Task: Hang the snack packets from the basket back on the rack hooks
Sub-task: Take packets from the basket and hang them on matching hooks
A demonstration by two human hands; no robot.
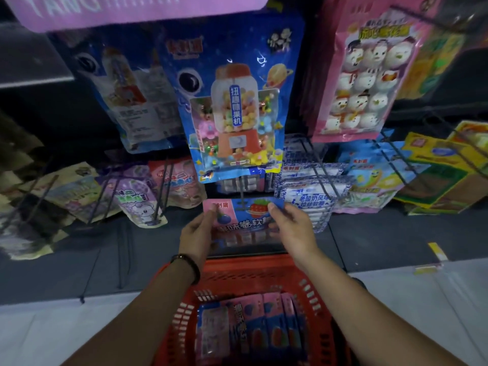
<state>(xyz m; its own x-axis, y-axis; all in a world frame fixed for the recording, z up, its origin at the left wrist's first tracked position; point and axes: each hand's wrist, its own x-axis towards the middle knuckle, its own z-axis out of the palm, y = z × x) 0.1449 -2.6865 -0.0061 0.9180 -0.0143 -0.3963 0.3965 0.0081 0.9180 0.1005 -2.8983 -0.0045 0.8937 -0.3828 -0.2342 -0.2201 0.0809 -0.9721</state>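
I hold a pink and blue snack packet upright in front of the rack. My left hand pinches its upper left corner and my right hand pinches its upper right corner. The packet's top edge is level with a dark wire hook that sticks out just under the big blue gumball-machine packet. Below my forearms stands a red plastic basket, holding several more pink and blue packets on edge.
Rows of other hooks carry packets: purple and pink ones at the left, white and blue ones at the right, a pink snowman packet above right, yellow and green packets far right. Pale floor lies beside the basket.
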